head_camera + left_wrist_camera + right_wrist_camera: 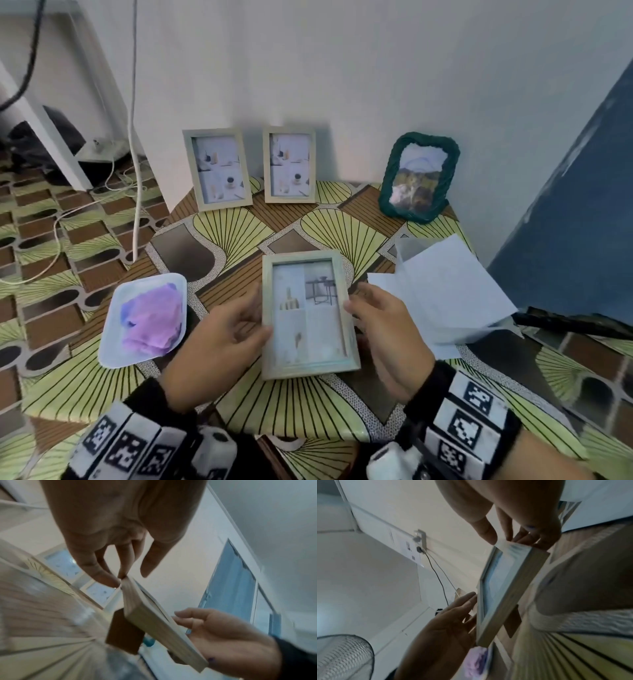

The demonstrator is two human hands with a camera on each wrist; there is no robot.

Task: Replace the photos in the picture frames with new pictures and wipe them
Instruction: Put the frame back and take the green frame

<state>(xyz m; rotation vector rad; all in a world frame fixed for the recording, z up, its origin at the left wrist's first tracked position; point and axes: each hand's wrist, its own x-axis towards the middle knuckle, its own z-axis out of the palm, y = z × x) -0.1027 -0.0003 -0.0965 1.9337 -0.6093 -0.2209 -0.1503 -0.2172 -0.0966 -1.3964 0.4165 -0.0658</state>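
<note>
Head view, lower centre: we hold a pale wooden picture frame [307, 313] just above the bench [239, 226], left hand [219, 337] and right hand [387, 329] with fingers gripping its side edges. Left of it lies a white tray [113, 346] with a purple cloth [152, 317], right of it loose papers [448, 291]. Farther up, two matching frames [219, 169] and a green frame [419, 178] stand against the wall.

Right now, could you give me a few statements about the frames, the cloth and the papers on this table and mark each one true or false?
1. Both hands hold the pale wooden frame, the left hand and right hand at its sides. True.
2. The purple cloth lies on the papers. False: it sits in a white tray on the left.
3. Three frames stand against the wall. True.
4. The green frame stands at back left. False: back right.
</note>
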